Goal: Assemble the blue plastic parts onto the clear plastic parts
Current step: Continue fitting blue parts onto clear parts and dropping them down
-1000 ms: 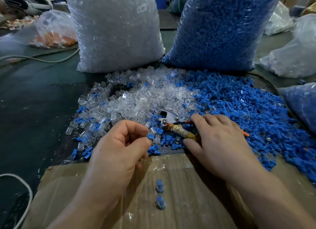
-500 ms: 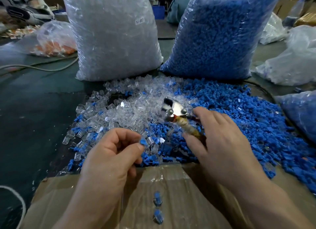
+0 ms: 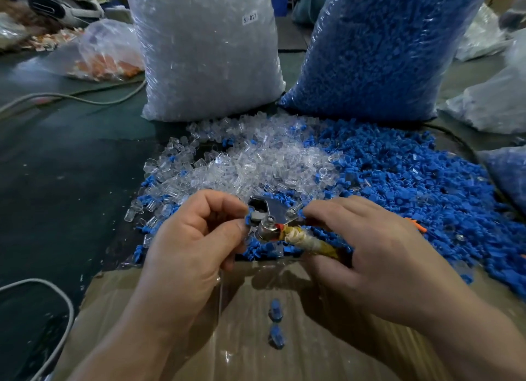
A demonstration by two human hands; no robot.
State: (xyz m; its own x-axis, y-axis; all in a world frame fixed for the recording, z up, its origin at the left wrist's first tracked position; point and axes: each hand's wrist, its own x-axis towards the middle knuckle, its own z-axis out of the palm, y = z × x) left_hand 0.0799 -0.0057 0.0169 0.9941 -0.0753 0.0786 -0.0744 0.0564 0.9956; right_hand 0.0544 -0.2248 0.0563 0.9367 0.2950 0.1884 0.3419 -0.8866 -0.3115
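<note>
In the head view, two large plastic sacks stand across the top of the frame: a sack of clear parts (image 3: pixel 205 53) at upper centre, with a small white label, and a sack of blue parts (image 3: pixel 378 50) to its right. At upper left lies a smaller bag of orange pieces (image 3: pixel 108 56), with a pale cable (image 3: pixel 85 99) running below it over the dark green table (image 3: pixel 71 181). A second cable (image 3: pixel 57 309) loops at lower left. More pale bags (image 3: pixel 489 104) sit at the right edge.

Below the sacks, a loose pile of clear parts (image 3: pixel 264 158) fills the centre and runs into a wider pile of blue parts (image 3: pixel 412 175) on the right, with stray blue pieces mixed through the clear ones. A taped cardboard sheet (image 3: pixel 313 352) covers the bottom of the frame, and two finished pieces (image 3: pixel 275 312) lie on it, one below the other, between the forearms.

Both hands meet just below the piles, partly hiding them. The right hand (image 3: pixel 378 252) has its fingers curled round the cloth-wrapped handle (image 3: pixel 310 242) of a metal tool (image 3: pixel 273 215), whose shiny head points to the left. The left hand (image 3: pixel 193 244) pinches a small blue part (image 3: pixel 250 214) between thumb and forefinger, touching the tool's head. Whether a clear part is with it cannot be told.
</note>
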